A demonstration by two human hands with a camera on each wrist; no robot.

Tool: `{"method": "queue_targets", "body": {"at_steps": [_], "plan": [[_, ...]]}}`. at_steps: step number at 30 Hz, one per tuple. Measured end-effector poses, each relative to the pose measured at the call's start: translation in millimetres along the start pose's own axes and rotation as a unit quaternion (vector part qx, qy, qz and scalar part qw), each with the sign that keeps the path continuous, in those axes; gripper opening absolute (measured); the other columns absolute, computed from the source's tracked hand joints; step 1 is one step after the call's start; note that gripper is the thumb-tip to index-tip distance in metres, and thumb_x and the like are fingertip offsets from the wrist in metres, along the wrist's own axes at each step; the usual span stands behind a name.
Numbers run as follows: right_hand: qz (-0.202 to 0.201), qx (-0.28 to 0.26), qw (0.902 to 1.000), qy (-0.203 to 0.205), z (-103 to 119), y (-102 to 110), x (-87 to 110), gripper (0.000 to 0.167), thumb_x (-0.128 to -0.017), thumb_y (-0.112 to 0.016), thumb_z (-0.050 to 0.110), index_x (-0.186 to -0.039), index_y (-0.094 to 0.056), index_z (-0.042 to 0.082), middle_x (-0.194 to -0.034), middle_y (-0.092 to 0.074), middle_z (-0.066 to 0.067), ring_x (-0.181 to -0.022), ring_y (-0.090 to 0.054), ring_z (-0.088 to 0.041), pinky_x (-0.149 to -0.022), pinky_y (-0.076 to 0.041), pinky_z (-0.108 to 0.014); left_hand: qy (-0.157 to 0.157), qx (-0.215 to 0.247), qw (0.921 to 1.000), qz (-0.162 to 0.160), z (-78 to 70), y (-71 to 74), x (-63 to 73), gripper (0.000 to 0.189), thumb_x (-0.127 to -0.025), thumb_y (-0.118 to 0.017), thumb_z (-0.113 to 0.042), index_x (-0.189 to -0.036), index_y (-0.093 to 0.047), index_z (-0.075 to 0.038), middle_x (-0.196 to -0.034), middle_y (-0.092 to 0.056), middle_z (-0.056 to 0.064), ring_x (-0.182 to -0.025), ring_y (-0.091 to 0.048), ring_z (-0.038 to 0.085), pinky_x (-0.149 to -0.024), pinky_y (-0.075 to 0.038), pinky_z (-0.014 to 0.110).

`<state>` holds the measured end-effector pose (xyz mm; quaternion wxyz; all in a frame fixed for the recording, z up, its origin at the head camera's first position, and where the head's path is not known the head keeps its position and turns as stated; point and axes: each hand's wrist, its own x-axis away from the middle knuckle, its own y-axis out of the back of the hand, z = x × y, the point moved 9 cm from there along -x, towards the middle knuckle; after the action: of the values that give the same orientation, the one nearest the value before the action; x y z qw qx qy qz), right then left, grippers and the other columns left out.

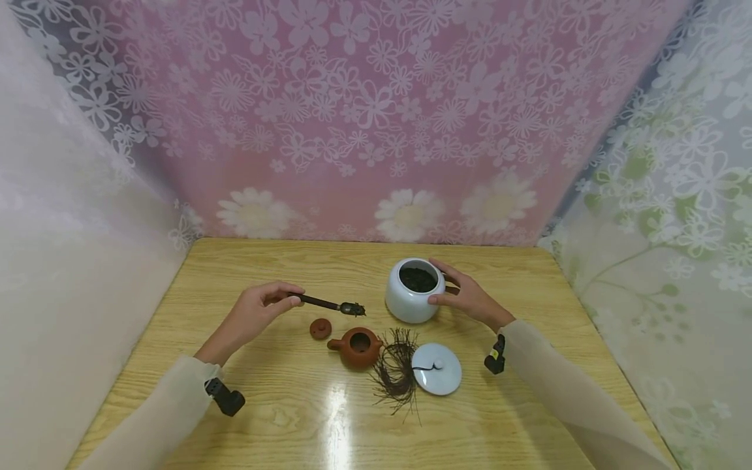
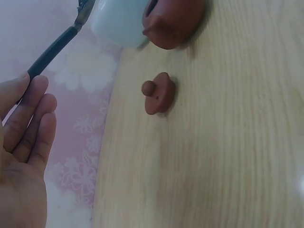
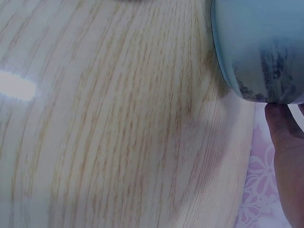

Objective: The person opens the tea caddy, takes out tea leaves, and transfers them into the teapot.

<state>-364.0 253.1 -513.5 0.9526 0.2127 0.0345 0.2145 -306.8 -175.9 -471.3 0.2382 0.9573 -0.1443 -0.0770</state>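
Observation:
My left hand (image 1: 258, 310) pinches the dark handle of a tea scoop (image 1: 320, 302) between thumb and fingers. Dark tea leaves lie in the scoop's bowl, which hangs over the table between the teapot and the jar. With thumb and fingers spread around its right side, my right hand (image 1: 467, 297) holds a white tea jar (image 1: 408, 305) with dark tea inside. An uncovered reddish-brown clay teapot (image 1: 360, 356) stands in front of the jar. Its small knobbed lid (image 2: 160, 94) lies on the table to the left, below the scoop.
A white jar lid (image 1: 437, 378) lies at the teapot's right, with a dark stringy tassel (image 1: 396, 369) spread between them. The wooden table (image 1: 264, 418) meets a pink flowered cloth (image 1: 329, 130) at the back, with pale cloths on both sides.

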Motion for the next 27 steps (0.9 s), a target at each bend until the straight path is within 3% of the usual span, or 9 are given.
{"method": "queue_targets", "body": {"at_steps": [5, 10, 19, 27], "plan": [[0.0, 0.0, 1.0, 0.002, -1, 1, -0.9, 0.092, -0.099, -0.085, 0.025, -0.172, -0.031, 0.04, -0.181, -0.027, 0.0, -0.166, -0.028, -0.039, -0.129, -0.036, -0.063, 0.006, 0.005, 0.9997, 0.022, 9.8, -7.0, 4.8, 0.027, -0.107, -0.073, -0.036, -0.129, -0.079, -0.022, -0.113, -0.081, 0.002, -0.104, -0.073, 0.037, -0.078, -0.056, 0.033], [0.002, 0.0, 1.0, -0.001, -1, 0, -0.9, 0.091, -0.099, -0.085, 0.026, -0.171, -0.032, 0.041, -0.18, -0.028, -0.001, -0.165, -0.029, -0.04, -0.128, -0.035, -0.064, 0.015, 0.007, 0.999, 0.041, 20.1, -14.1, 10.1, 0.03, -0.107, -0.073, -0.037, -0.13, -0.079, -0.019, -0.117, -0.08, 0.002, -0.108, -0.072, 0.042, -0.082, -0.059, 0.041], [0.0, 0.001, 1.0, -0.001, -2, 0, -0.9, 0.091, -0.099, -0.085, 0.026, -0.172, -0.032, 0.04, -0.18, -0.029, -0.001, -0.165, -0.029, -0.039, -0.128, -0.035, -0.065, 0.002, -0.022, 0.9987, 0.047, 19.3, -19.0, 13.6, 0.026, -0.106, -0.073, -0.039, -0.129, -0.08, -0.027, -0.126, -0.078, -0.002, -0.109, -0.073, 0.02, -0.086, -0.06, 0.034], [-0.001, 0.004, 1.0, 0.003, -1, 0, -1.2, 0.092, -0.099, -0.084, 0.024, -0.173, -0.03, 0.038, -0.18, -0.028, -0.002, -0.165, -0.03, -0.04, -0.128, -0.036, -0.064, -0.03, -0.062, 0.9967, 0.044, 4.7, -23.0, 12.9, 0.025, -0.105, -0.076, -0.036, -0.128, -0.081, -0.028, -0.123, -0.079, -0.006, -0.106, -0.072, 0.016, -0.082, -0.059, 0.035]]}}
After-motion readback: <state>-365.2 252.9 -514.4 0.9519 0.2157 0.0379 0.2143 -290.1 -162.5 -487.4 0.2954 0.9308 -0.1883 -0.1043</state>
